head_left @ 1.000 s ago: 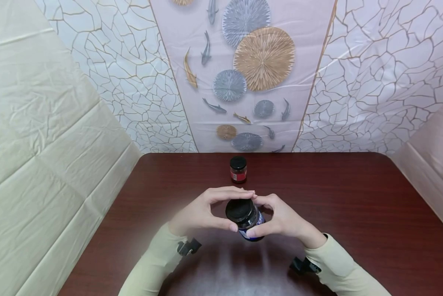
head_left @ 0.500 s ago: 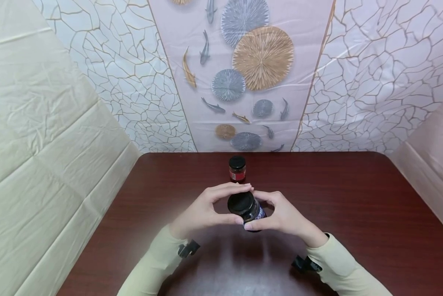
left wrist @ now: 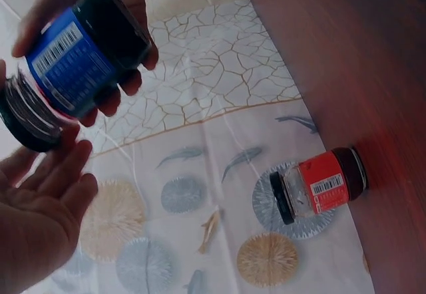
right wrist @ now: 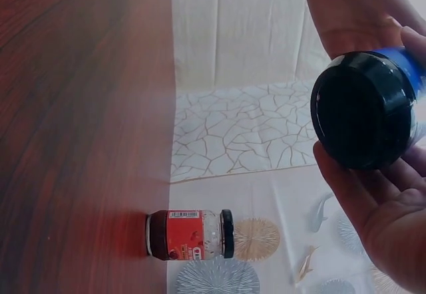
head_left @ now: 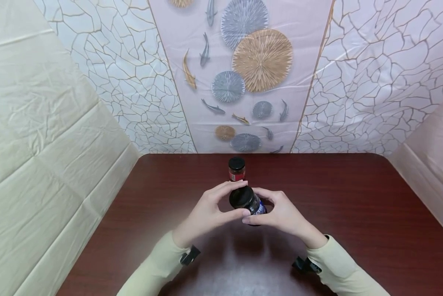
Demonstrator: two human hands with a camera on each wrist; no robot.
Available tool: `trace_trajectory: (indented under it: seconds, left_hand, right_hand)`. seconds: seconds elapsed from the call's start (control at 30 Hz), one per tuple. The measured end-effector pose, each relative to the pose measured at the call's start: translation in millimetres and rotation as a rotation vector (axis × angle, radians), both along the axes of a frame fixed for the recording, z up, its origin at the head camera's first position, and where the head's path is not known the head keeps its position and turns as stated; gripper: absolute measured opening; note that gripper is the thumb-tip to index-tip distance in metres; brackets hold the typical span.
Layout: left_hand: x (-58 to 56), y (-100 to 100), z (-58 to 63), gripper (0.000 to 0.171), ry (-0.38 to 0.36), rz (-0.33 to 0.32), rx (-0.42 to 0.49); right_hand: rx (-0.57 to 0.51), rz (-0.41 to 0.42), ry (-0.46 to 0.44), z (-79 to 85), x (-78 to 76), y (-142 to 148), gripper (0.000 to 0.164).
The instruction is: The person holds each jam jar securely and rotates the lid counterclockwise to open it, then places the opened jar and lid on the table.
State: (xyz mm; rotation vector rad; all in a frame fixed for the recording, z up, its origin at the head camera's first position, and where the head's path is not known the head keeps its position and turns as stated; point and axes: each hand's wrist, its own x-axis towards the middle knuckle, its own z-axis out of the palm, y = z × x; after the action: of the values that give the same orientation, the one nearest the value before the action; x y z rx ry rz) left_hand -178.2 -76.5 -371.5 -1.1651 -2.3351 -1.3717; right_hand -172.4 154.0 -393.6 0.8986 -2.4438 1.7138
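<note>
A glass jar (head_left: 259, 209) with a blue label and a black lid (head_left: 240, 198) is held between both hands above the table, tilted with the lid to the left. My left hand (head_left: 212, 209) holds the lid end, thumb in front and fingers behind. The jar's body is gripped by my right hand (head_left: 286, 213), its thumb close to the left thumb. In the left wrist view the blue label (left wrist: 72, 64) with its barcode faces the camera. The jar's dark base (right wrist: 363, 111) shows in the right wrist view.
A smaller jar with a red label and black lid (head_left: 237, 164) stands upright behind the hands, partly covered by the left fingers in the head view. The dark red wooden table (head_left: 347, 197) meets patterned cloth (head_left: 225, 142) at its back edge.
Both hands and the blue-labelled jar have moved up in the head view, towards the red-labelled jar. The left hand has turned slightly around the lid. The red-labelled jar stays in place.
</note>
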Motion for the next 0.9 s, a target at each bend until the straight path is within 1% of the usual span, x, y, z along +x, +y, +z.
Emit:
trace_trajectory:
  seconds: [0.07,0.13,0.2,0.23,0.33,0.43,0.5,0.57,0.63,0.73,0.9]
  left_hand:
    - [2.1,2,-0.2,0.062,0.005,0.043,-0.014]
    - [3.9,4,0.5,0.061,-0.007,0.071,-0.028]
    - [4.7,5,1.8,0.061,-0.025,0.082,-0.046]
    - [4.6,6,2.2,0.061,-0.035,0.077,-0.054]
    - [3.9,2,5.7,0.064,-0.077,0.039,-0.095]
    - [3.1,-7,11.4,0.07,-0.108,-0.02,-0.148]
    - [2.8,-13,16.9,0.073,-0.117,-0.055,-0.184]
    - [2.6,-18,22.6,0.074,-0.112,-0.09,-0.2]
    - [2.1,-21,27.8,0.074,-0.096,-0.131,-0.211]
    - [1.2,-26,34.2,0.071,-0.052,-0.193,-0.231]
    - [-2.4,-27,41.2,0.065,0.027,-0.275,-0.271]
  right_hand:
    - [0.004,-0.006,-0.004,-0.5,-0.2,0,0.056]
    - [0.004,-0.012,-0.009,-0.9,0.2,1,0.056]
    - [0.003,-0.017,-0.013,-2.0,0.4,2,0.056]
    - [0.003,-0.018,-0.016,-2.5,0.5,3,0.056]
    - [0.008,-0.009,-0.013,-2.8,0.1,3,0.056]
    - [0.005,0.023,-0.013,-1.7,-0.1,2,0.056]
    - [-0.001,0.048,-0.011,-1.1,0.5,2,0.055]
    - [-0.01,0.075,-0.011,-0.6,1.3,1,0.054]
    - [-0.01,0.1,-0.002,-0.3,1.7,1,0.054]
    - [0.01,0.116,0.016,-0.1,1.8,0,0.055]
    - [0.055,0.099,0.044,0.1,1.8,0,0.058]
